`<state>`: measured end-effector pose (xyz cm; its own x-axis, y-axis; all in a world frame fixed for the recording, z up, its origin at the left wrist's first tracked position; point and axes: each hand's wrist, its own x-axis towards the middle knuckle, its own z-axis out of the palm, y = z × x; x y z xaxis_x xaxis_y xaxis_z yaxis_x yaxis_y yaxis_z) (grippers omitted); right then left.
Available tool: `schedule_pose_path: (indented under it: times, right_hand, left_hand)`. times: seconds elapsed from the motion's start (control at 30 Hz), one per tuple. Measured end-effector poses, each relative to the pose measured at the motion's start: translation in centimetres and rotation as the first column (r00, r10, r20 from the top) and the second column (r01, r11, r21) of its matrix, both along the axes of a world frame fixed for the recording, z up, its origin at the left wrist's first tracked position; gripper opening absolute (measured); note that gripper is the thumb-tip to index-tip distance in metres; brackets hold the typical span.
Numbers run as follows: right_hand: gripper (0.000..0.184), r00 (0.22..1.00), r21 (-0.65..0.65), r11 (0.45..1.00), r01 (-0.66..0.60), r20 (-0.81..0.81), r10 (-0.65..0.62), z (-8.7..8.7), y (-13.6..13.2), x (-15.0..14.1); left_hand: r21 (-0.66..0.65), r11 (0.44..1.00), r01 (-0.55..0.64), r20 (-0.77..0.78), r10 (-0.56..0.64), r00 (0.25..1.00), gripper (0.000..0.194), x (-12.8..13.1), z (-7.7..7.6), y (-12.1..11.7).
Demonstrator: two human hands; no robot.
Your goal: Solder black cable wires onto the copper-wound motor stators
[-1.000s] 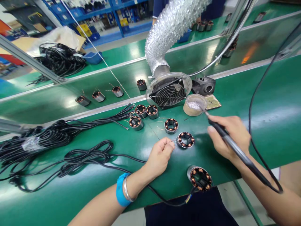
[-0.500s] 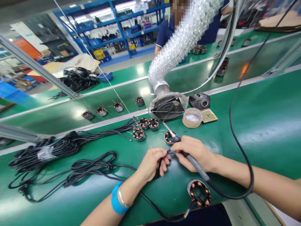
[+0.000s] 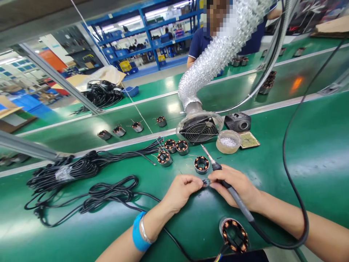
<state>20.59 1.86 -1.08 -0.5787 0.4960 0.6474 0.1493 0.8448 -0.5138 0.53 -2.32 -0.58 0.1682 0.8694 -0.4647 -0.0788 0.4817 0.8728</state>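
My left hand [image 3: 182, 192] is closed, its fingertips pinching something small next to a motor stator [image 3: 206, 181] that sits mostly hidden between my two hands. My right hand [image 3: 236, 189] is wrapped round a black soldering iron [image 3: 221, 171]; its tip points up and away towards the fan. My right fingertips also touch the hidden stator. Another copper-wound stator [image 3: 201, 164] stands just beyond my hands. A stator with a cable attached [image 3: 234, 234] lies at the near table edge.
A fume extractor fan [image 3: 200, 130] on a silver flexible duct [image 3: 218, 54] stands behind, beside a solder dish [image 3: 228, 141] and a sponge tray [image 3: 248, 139]. Black cable bundles [image 3: 81, 171] lie at left. More stators [image 3: 176, 146] stand nearby. Another person [image 3: 207, 36] works across the belt.
My right hand brought the soldering iron from the solder dish down to the stator and now meets my left hand there. The view tilted up slightly.
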Motion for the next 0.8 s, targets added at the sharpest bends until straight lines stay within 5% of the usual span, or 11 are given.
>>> schedule_pose_path:
  times: [0.27, 0.6, 0.8]
  right_hand:
    - [0.029, 0.998, -0.015, 0.998, 0.058, 0.012, -0.058, 0.6, 0.0, -0.4]
    - [0.032, 0.997, -0.043, 0.998, 0.049, 0.065, -0.047, 1.1, 0.0, -0.7]
    - [0.027, 0.990, -0.010, 0.995, 0.101, 0.102, -0.099, 0.6, -1.1, -1.3]
  left_hand:
    - [0.156, 0.975, 0.161, -0.169, -0.134, 0.976, 0.041, 0.4, 0.2, 0.4]
    - [0.330, 0.933, 0.143, -0.330, -0.028, 0.944, 0.038, 0.6, 0.0, -0.9]
    - [0.485, 0.826, 0.288, -0.556, 0.037, 0.830, 0.024, 1.5, 1.2, -2.9]
